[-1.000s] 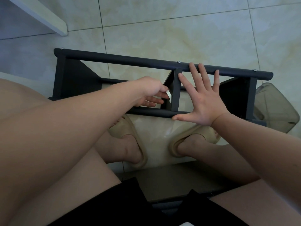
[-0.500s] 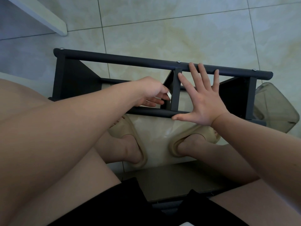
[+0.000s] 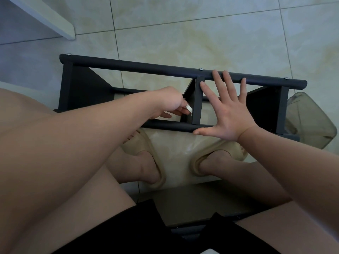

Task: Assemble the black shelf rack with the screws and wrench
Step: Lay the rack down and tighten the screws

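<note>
The black shelf rack point(image 3: 139, 67) stands on the tiled floor in front of my feet, seen from above, with two long rails and three upright panels. Silver screw heads point(image 3: 201, 69) show on the far rail. My left hand point(image 3: 169, 103) reaches between the rails and pinches a small silver wrench point(image 3: 189, 108) against the middle crossbar point(image 3: 197, 101). My right hand point(image 3: 227, 110) lies flat with fingers spread over the rack, thumb on the near rail and fingertips on the far rail.
A clear plastic container point(image 3: 310, 123) sits at the rack's right end. A white furniture edge point(image 3: 45, 17) runs across the top left. My feet in beige slippers point(image 3: 146, 153) stand just behind the near rail, and a grey stool point(image 3: 192, 208) is under me.
</note>
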`<state>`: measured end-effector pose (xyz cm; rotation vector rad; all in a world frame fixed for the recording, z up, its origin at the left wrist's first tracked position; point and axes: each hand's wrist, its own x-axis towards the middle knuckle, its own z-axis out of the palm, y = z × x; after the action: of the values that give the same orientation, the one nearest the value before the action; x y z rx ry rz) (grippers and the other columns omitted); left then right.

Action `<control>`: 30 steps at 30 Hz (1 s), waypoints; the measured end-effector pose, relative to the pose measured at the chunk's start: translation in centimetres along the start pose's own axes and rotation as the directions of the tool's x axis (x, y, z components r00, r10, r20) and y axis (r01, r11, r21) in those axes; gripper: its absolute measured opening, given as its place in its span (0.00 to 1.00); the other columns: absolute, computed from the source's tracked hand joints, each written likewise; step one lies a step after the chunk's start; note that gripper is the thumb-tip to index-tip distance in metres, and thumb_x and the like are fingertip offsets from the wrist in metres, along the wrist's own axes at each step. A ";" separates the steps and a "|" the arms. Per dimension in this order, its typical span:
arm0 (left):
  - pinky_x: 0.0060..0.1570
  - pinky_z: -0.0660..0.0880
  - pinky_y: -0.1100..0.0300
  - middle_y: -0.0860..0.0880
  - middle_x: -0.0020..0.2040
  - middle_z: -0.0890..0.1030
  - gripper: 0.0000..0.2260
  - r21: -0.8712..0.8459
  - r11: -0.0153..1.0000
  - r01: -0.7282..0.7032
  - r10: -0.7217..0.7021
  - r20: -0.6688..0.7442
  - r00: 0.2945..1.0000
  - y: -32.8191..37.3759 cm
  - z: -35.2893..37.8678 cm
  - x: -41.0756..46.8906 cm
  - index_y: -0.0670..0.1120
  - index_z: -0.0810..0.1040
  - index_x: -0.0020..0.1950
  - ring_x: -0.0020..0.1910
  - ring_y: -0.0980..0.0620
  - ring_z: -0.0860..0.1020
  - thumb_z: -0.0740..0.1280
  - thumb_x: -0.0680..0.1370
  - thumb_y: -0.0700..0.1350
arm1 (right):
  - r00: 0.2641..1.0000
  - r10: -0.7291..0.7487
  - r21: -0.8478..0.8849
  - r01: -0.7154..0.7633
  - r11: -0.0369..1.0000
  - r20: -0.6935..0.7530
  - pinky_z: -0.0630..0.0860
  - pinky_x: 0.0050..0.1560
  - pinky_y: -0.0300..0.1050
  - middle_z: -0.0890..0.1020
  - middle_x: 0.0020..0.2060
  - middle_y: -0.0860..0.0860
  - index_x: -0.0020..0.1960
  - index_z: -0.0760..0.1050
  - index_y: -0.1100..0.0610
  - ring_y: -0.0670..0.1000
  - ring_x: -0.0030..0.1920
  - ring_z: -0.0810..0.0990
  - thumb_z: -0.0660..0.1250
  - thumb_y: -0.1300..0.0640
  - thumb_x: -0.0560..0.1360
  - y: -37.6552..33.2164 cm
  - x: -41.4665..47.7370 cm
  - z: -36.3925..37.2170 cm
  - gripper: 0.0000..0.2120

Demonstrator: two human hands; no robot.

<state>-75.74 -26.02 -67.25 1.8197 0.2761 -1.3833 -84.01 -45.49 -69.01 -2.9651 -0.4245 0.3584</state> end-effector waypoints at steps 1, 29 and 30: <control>0.57 0.71 0.53 0.53 0.42 0.84 0.10 0.020 1.000 -0.008 0.008 0.000 1.000 0.0 0.0 -0.1 0.49 0.75 0.47 0.49 0.56 0.79 0.58 0.85 0.43 | 1.000 0.001 -0.001 -0.001 1.000 0.000 0.37 0.74 0.76 0.45 0.82 0.58 0.84 0.48 0.50 0.63 0.82 0.41 0.51 0.15 0.65 0.0 0.0 0.0 0.59; 0.46 0.69 0.59 0.52 0.45 0.78 0.07 0.514 0.830 -0.216 0.162 0.148 0.976 -0.4 -1.3 -0.3 0.48 0.81 0.47 0.50 0.50 0.74 0.67 0.80 0.37 | 1.000 0.006 0.006 -0.006 1.000 0.001 0.37 0.74 0.76 0.45 0.82 0.58 0.84 0.48 0.51 0.63 0.82 0.41 0.54 0.16 0.65 -0.1 0.0 -0.1 0.59; 0.44 0.68 0.59 0.52 0.44 0.77 0.07 0.522 0.826 -0.213 0.155 0.153 0.976 -0.4 -1.2 -0.3 0.48 0.80 0.47 0.48 0.50 0.73 0.67 0.79 0.37 | 1.000 0.005 0.008 -0.005 1.000 -0.003 0.36 0.74 0.75 0.45 0.82 0.58 0.84 0.49 0.51 0.63 0.82 0.41 0.54 0.16 0.65 -0.1 -0.1 -0.1 0.59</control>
<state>-75.26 -24.79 -67.12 2.1401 -0.3802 -1.5064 -84.05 -45.45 -68.85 -2.9588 -0.4140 0.3559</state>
